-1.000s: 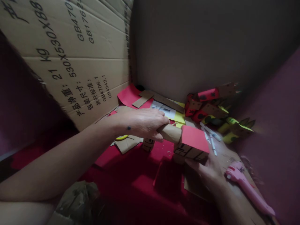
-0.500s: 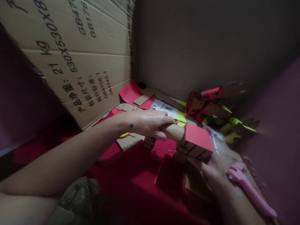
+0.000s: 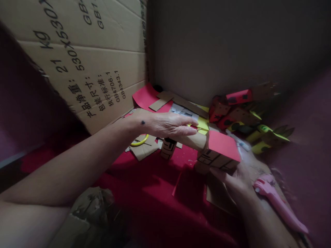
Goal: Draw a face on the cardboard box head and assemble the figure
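Head view: right grip (image 3: 234,181) holds a red-topped box (image 3: 222,148).

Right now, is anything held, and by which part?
The right hand holds the red-topped box by its lower right end; the left hand lies over the tube, grip unclear.

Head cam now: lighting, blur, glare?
Head view: dim overall, dark shadows on the red surface; head view: carton lettering readable, left hand fairly clear; head view: upper cardboard figure smeared toward its right end; head view: no strong glare.
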Motion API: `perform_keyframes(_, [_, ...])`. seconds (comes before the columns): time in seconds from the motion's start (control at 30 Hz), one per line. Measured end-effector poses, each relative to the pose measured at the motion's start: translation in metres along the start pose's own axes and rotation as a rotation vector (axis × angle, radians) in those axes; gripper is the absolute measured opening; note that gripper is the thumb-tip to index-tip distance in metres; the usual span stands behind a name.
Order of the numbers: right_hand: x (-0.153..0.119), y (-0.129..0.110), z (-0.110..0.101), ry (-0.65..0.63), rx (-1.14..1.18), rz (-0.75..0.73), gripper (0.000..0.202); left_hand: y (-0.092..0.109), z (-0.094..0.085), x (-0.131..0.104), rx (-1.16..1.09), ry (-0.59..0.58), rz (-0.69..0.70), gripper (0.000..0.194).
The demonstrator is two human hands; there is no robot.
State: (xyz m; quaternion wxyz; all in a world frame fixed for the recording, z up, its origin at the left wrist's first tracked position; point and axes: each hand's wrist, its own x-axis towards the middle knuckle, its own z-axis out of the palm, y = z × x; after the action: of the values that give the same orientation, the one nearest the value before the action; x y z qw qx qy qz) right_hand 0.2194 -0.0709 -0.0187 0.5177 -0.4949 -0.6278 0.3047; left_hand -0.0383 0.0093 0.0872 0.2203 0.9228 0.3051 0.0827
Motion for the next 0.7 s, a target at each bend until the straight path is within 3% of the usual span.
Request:
perform_keyframes(0.17, [0.001,0.002,-0.001,0.000,-0.021,-0.007,0.070,-0.004,0.000,-0.001,-0.001,0.030,-0.075,0.058])
perform_keyframes(0.37, [0.001,0.006,-0.002,0.001,0.028,0.033,0.077,-0.008,0.000,-0.011,-0.127,0.151,-0.092,0.051])
perform_keyframes(0.7, [0.000,0.013,-0.002,0.005,0.046,0.019,0.080,-0.027,0.030,-0.024,-0.127,0.248,0.000,0.056])
